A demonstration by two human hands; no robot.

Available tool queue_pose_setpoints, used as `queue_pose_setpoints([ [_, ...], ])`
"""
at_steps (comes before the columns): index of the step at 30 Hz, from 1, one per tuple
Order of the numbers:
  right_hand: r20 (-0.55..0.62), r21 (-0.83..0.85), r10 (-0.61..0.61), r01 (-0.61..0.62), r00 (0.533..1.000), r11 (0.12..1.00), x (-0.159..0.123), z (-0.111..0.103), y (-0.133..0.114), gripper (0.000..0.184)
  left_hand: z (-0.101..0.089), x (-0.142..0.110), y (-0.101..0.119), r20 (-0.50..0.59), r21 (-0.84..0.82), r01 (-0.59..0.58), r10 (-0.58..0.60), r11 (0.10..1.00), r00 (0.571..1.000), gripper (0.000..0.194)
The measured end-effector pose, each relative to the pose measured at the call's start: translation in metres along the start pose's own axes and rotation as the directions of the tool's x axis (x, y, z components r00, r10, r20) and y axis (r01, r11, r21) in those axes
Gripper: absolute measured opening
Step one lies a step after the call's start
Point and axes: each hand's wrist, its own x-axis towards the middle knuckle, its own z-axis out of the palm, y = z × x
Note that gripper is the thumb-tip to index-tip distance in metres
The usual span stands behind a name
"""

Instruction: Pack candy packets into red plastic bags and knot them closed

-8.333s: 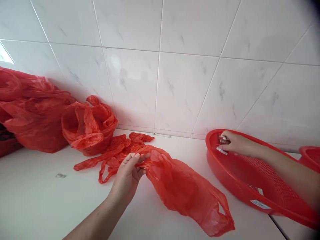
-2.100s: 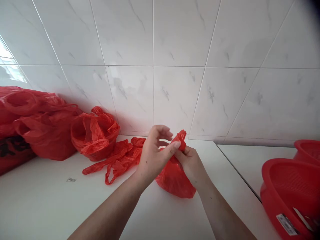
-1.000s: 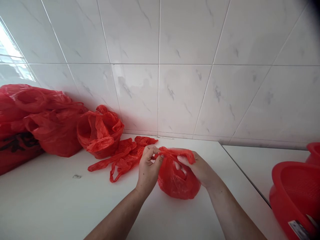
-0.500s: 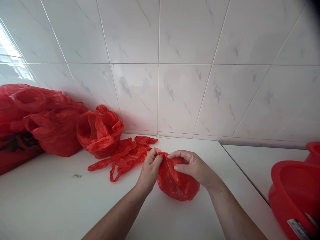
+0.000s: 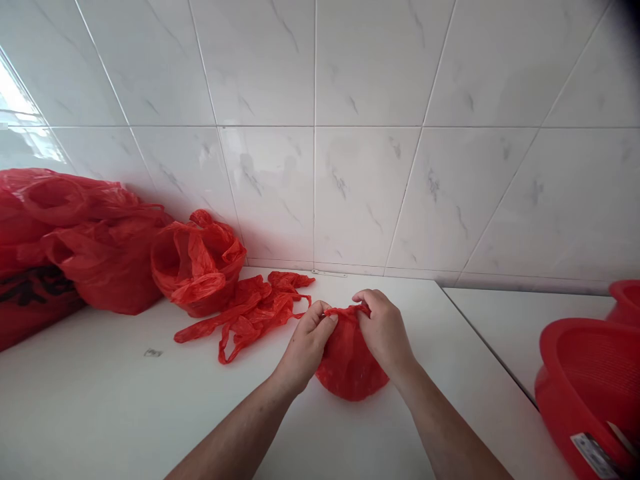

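Observation:
A small bulging red plastic bag (image 5: 347,367) rests on the white counter (image 5: 125,413) in the middle of the view. My left hand (image 5: 305,347) pinches its top from the left, fingers closed on the plastic. From the right, my right hand (image 5: 383,330) grips the same gathered top, fingers curled over it. What the bag holds is hidden.
Flat empty red bags (image 5: 250,310) lie just left of my hands. An open red bag (image 5: 197,267) and larger full red bags (image 5: 85,247) stand against the tiled wall at left. A red plastic basket (image 5: 585,393) sits at the right edge, another (image 5: 625,300) behind it.
Long ago my right hand was in the basket and the bag lay flat. In the last second both hands drew the bag's mouth together and now pinch it closed at the top.

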Motion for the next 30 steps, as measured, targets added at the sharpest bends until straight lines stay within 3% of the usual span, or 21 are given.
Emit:
queue_pose_setpoints([
  [5, 0.075, -0.049, 0.094, -0.09, 0.993, 0.995, -0.003, 0.001, 0.002, 0.021, 0.0, 0.001, -0.002, 0.023, -0.043, -0.032, 0.033, 0.999, 0.999, 0.02],
  [13, 0.039, 0.312, 0.136, -0.141, 0.99, 0.94, -0.002, 0.002, -0.006, 0.01, -0.001, 0.001, -0.005, -0.03, 0.06, -0.108, 0.11, 0.992, 0.994, 0.022],
  [20, 0.064, 0.365, 0.13, -0.144, 0.989, 0.92, -0.001, 0.001, -0.004, 0.016, -0.001, 0.003, -0.012, 0.015, -0.27, -0.02, 0.025, 0.963, 1.0, 0.023],
  [25, 0.082, 0.314, 0.171, -0.188, 0.982, 0.931, -0.003, 0.004, -0.005, 0.013, -0.002, 0.003, -0.011, 0.003, -0.195, -0.043, 0.045, 0.98, 0.999, 0.023],
  [28, 0.098, 0.387, 0.144, -0.171, 0.985, 0.906, -0.002, 0.004, -0.006, 0.018, 0.0, 0.001, -0.01, 0.017, -0.123, -0.062, 0.064, 0.99, 0.998, 0.021],
  [30, 0.185, 0.48, 0.151, -0.224, 0.971, 0.848, 0.0, 0.0, -0.007, 0.025, 0.0, 0.001, -0.009, 0.011, -0.1, -0.068, 0.07, 0.993, 0.997, 0.021],
])
